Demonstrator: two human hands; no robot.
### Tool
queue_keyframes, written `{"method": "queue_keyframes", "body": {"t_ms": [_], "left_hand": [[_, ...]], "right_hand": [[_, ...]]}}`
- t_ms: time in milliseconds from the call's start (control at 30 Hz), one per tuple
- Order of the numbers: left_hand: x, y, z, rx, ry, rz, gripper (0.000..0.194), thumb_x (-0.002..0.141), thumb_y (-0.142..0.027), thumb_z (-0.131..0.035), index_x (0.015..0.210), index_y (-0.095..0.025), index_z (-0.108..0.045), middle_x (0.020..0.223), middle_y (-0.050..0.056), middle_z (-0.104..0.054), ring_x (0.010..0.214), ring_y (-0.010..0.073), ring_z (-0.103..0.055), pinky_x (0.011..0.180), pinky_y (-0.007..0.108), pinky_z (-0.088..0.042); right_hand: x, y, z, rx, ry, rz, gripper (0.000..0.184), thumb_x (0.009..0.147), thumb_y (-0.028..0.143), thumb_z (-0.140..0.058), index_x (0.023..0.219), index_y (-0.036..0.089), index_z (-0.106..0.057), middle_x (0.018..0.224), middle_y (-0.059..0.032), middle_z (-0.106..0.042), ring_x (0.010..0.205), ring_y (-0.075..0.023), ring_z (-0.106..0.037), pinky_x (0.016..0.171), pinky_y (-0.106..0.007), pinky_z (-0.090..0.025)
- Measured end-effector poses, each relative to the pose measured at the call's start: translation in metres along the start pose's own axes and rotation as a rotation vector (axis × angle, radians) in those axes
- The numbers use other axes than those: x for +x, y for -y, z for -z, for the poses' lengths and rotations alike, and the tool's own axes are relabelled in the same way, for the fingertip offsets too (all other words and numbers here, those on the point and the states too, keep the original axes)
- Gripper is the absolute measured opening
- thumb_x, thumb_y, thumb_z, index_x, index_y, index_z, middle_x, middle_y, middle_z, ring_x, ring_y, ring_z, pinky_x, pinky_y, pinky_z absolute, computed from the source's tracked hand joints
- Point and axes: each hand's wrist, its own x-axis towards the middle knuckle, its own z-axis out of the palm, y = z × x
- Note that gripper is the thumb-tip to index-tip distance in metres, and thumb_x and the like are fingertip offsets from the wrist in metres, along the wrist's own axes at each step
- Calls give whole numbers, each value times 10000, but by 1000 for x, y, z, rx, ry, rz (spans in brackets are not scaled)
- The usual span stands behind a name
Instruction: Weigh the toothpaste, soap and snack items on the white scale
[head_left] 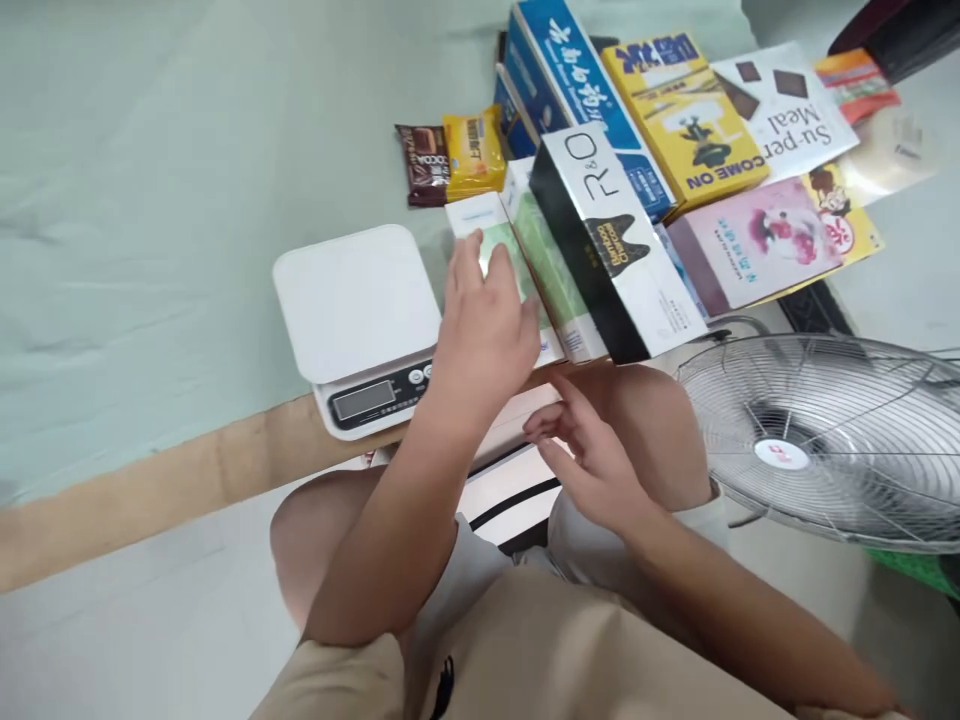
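Note:
My left hand (487, 320) lies on a pale green and white box (480, 225), fingers stretched over its top, right beside a white kitchen scale (352, 300). A second green box (551, 265) and a black and white R&O box (607, 240) lean next to it. My right hand (589, 455) hovers lower, above my knees, with fingers loosely spread and nothing in it.
Blue boxes (570, 80), a yellow box (682, 110), a white Su-per Meal pack (780, 100), a pink pack (757, 245) and small snack packets (450, 160) lie behind. A metal fan (825, 440) stands at the right. A pale green sheet (150, 200) covers the surface.

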Motion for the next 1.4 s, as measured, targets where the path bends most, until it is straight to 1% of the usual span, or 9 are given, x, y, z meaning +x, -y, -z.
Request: {"method": "queue_keyframes", "body": {"t_ms": [133, 233, 367, 533, 667, 800, 967, 1167, 1400], "left_hand": [[4, 5, -8, 119, 65, 4, 535, 1019, -271, -513, 1538, -145, -488, 1752, 221, -312, 1694, 392, -149, 1381, 617, -123], [-2, -1, -6, 232, 112, -62, 559, 1022, -211, -430, 1558, -56, -463, 1716, 262, -368, 1691, 390, -161, 1385, 621, -79], [-24, -17, 3, 303, 165, -145, 517, 1020, -168, -400, 1514, -94, -531, 1634, 204, -508, 1668, 369, -261, 1389, 612, -121], [-50, -40, 12, 461, 297, -155, 480, 1047, -167, -361, 1452, -8, -565, 1586, 273, -540, 1633, 405, -331, 1356, 668, -220], [-55, -43, 31, 331, 206, -27, 492, 1036, -280, -456, 1443, -28, -574, 1573, 275, -534, 1554, 396, -446, 1274, 617, -410], [-55, -33, 64, 137, -33, 48, 485, 1001, -346, -543, 1439, -143, -585, 1558, 203, -541, 1482, 335, -528, 1209, 510, -515], [-58, -2, 92, -31, -217, 114, 392, 971, -396, -628, 1343, -272, -634, 1635, 114, -487, 1491, 305, -534, 1205, 463, -526], [-55, 31, 104, -9, -246, 308, 422, 914, -304, -652, 1329, -233, -663, 1662, 120, -470, 1419, 331, -592, 1180, 491, -550], [-49, 38, 112, -28, -171, 356, 449, 969, -295, -603, 1411, -217, -625, 1669, 160, -390, 1553, 357, -454, 1182, 517, -545]], "right_hand": [[8, -2, -6, 130, 47, -29, 744, 947, 184, -552, 1632, 352, -316, 1069, -36, -733, 974, -171, -731, 941, -428, -639], [6, 1, -12, 244, 19, -72, 693, 929, 223, -585, 1569, 336, -345, 1111, -50, -722, 1019, -179, -727, 971, -437, -625], [3, 6, -18, 394, -144, -229, 343, 866, 304, -705, 1124, 295, -479, 996, -1, -673, 898, -156, -701, 873, -368, -613], [7, 5, -16, 394, -270, -285, 431, 846, 373, -752, 852, 269, -333, 747, 87, -402, 630, -80, -412, 607, -223, -437], [0, 15, -18, 360, -261, -258, 469, 834, 452, -761, 853, 274, -327, 726, 85, -413, 603, -88, -366, 541, -226, -373], [-6, 40, -26, 292, -228, -157, 467, 797, 461, -764, 815, 269, -339, 702, 79, -434, 593, -89, -390, 530, -227, -365], [30, 66, -49, 194, -144, -105, 415, 777, 363, -782, 827, 264, -382, 719, 76, -464, 614, -84, -427, 550, -221, -384], [79, 77, -76, 119, -4, -81, 482, 838, 520, -746, 811, 266, -337, 725, 61, -489, 626, -96, -481, 567, -241, -403], [89, 89, -59, -573, -28, -12, 415, 891, 573, -644, 735, 266, -412, 554, 52, -524, 505, -132, -447, 545, -301, -312]]}}
